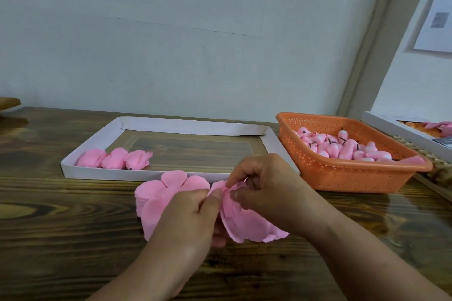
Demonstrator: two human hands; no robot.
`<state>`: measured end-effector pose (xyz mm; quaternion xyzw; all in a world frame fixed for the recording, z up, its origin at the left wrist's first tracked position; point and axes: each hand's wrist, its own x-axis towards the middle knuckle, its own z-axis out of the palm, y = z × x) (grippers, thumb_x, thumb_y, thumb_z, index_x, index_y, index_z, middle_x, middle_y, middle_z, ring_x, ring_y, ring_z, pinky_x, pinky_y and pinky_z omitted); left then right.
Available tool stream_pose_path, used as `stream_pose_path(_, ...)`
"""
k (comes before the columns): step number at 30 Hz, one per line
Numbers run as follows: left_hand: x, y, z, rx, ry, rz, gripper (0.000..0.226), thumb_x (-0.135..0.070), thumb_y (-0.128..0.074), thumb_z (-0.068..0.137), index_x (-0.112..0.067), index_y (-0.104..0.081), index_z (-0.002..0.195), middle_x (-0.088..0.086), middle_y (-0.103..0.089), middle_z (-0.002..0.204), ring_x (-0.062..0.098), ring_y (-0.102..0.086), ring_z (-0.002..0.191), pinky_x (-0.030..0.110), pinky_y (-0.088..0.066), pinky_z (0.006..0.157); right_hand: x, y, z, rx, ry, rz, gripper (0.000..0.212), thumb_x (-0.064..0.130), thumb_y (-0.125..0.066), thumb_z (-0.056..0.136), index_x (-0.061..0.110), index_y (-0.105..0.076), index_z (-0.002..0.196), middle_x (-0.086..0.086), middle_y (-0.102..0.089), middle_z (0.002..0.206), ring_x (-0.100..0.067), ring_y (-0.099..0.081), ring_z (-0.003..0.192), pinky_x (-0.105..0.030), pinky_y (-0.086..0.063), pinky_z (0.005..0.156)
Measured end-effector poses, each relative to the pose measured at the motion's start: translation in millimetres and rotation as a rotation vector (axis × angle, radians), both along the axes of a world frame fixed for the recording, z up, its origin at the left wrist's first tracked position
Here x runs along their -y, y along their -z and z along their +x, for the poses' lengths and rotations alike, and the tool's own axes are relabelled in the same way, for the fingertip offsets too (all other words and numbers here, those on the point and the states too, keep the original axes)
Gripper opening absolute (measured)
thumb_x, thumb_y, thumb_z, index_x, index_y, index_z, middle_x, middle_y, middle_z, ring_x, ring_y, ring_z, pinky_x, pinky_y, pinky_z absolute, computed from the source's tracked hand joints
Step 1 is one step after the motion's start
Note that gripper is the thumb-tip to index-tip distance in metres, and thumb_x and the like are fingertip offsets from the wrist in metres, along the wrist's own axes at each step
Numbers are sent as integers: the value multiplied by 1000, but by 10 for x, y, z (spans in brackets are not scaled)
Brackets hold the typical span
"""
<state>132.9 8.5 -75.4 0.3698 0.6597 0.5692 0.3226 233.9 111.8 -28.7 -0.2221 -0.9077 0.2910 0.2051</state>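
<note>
The left hand [193,212] and the right hand [266,188] are both pinching the top edge of a pink petal sheet [234,217], which is lying on the near middle of the table [61,227], just right of the petal stack [156,193]. They seem to be peeling or gathering one layer, so the next move is probably calling for a bud [347,148] from the orange basket [354,176] on the right. Three finished flowers [115,159] are sitting in the white tray [186,126], and the sheet on the far right wall is showing no readable writing.
</note>
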Motion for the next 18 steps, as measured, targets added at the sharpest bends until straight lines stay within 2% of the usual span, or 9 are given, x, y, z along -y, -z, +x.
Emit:
stream_pose_path(3,7,-4,-5,-140,7,-56,39,-33,-38,99,-17,-70,83,4,-74,76,17,-72,76,44,-57,81,11,5,-3,5,-12,24,23,12,-65,83,31,-62,69,28,-59,60,6,-56,61,-12,-45,54)
stream_pose_path(5,9,-9,-10,-217,31,-90,39,-35,-37,100,-19,-68,85,6,-74,79,19,-71,79,46,-56,82,4,4,-4,6,-18,-7,16,14,-66,84,30,-67,84,19,-61,66,1,-59,65,-16,-50,62)
stream_pose_path(7,14,-36,-10,-291,48,-130,36,-37,-36,99,-25,-67,88,5,-73,82,18,-70,81,46,-55,83,-13,3,-2,21,-24,-28,23,15,-66,85,31,-67,102,15,-62,73,2,-60,68,-16,-51,67)
stream_pose_path(8,11,-50,-7,-308,55,-136,35,-39,-35,99,-27,-67,87,3,-73,83,16,-70,82,44,-55,83,-21,-1,-1,28,-32,-26,23,14,-65,85,30,-68,101,15,-63,74,3,-60,68,-15,-50,66)
stream_pose_path(10,4,-74,4,-232,63,-103,39,-44,-35,96,-29,-69,84,-1,-74,82,13,-71,80,41,-56,84,-30,-25,3,23,-31,-25,18,9,-65,82,25,-71,84,13,-64,68,3,-59,62,-14,-49,59)
stream_pose_path(12,2,-100,-5,13,72,-26,44,-44,-35,96,-33,-74,79,0,-75,80,15,-73,78,38,-57,82,-52,-51,20,9,-11,-70,20,6,-66,81,24,-67,72,15,-62,55,1,-58,53,-17,-49,56)
stream_pose_path(14,-27,-90,-69,189,84,21,42,-37,-40,98,-31,-76,77,8,-76,83,25,-73,80,38,-60,77,-78,-76,39,17,-2,-126,23,6,-68,80,26,-64,69,18,-61,51,0,-58,50,-17,-49,56)
stream_pose_path(16,-53,-57,-130,230,100,13,33,-25,-49,95,-15,-77,83,15,-75,89,30,-72,82,36,-61,72,-89,-91,49,11,-11,-181,18,7,-70,80,23,-65,71,10,-63,51,-3,-60,50,-18,-50,57)
stream_pose_path(18,-55,-43,-159,252,115,-10,20,-16,-58,90,-8,-76,89,16,-74,90,29,-72,79,32,-60,67,-79,-86,47,-16,-12,-228,8,9,-71,80,15,-67,76,2,-64,51,-7,-61,51,-22,-51,60)
